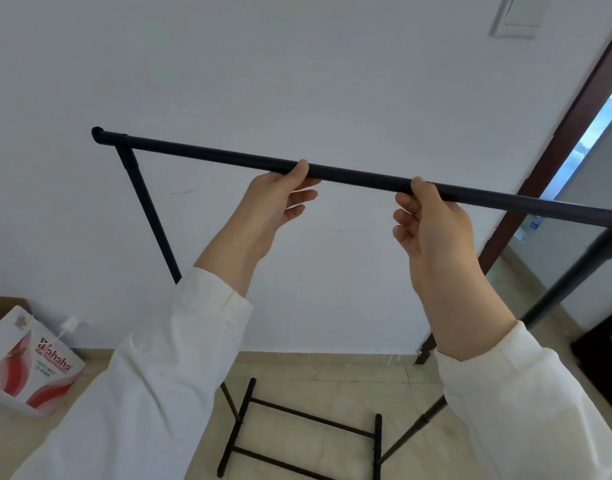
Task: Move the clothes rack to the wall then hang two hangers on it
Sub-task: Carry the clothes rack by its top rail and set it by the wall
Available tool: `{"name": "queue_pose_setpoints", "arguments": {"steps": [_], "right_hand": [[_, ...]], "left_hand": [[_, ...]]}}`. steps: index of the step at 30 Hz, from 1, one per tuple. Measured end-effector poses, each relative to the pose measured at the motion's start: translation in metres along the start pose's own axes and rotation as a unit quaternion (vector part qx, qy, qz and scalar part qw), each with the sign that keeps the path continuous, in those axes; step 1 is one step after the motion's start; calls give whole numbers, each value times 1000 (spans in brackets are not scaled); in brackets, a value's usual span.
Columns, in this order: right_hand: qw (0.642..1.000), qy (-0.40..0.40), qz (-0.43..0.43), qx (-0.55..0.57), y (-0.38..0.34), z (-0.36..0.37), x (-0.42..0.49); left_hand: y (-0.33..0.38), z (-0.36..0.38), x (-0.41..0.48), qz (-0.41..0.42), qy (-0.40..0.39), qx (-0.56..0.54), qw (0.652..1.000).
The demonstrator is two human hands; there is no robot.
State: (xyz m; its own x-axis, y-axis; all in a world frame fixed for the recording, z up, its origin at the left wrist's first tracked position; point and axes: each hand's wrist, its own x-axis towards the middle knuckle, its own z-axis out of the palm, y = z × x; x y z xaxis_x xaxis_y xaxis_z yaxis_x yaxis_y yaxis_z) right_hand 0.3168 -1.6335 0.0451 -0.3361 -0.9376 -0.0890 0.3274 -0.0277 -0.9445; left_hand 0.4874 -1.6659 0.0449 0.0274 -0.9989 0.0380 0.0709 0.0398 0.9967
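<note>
A black metal clothes rack (211, 154) stands in front of a white wall (297, 81). Its top bar runs from upper left to the right edge, and its base bars (308, 441) rest on the beige floor below. My left hand (276, 199) holds the top bar near its middle, thumb over the bar and fingers loosely curled under it. My right hand (429, 226) grips the same bar further right. Both arms wear white sleeves. No hangers are in view, and nothing hangs on the bar.
A white and red cardboard box (30, 368) sits on the floor at the lower left by the wall. A dark brown door frame (554, 157) rises at the right, with a dark cabinet (606, 358) beyond it. A light switch plate (519, 15) is high on the wall.
</note>
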Motion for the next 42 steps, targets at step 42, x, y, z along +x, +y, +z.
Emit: {"name": "queue_pose_setpoints", "arguments": {"steps": [42], "right_hand": [[993, 95, -68, 1, 30, 56, 51]], "left_hand": [[-19, -32, 105, -26, -136, -50, 989]]}}
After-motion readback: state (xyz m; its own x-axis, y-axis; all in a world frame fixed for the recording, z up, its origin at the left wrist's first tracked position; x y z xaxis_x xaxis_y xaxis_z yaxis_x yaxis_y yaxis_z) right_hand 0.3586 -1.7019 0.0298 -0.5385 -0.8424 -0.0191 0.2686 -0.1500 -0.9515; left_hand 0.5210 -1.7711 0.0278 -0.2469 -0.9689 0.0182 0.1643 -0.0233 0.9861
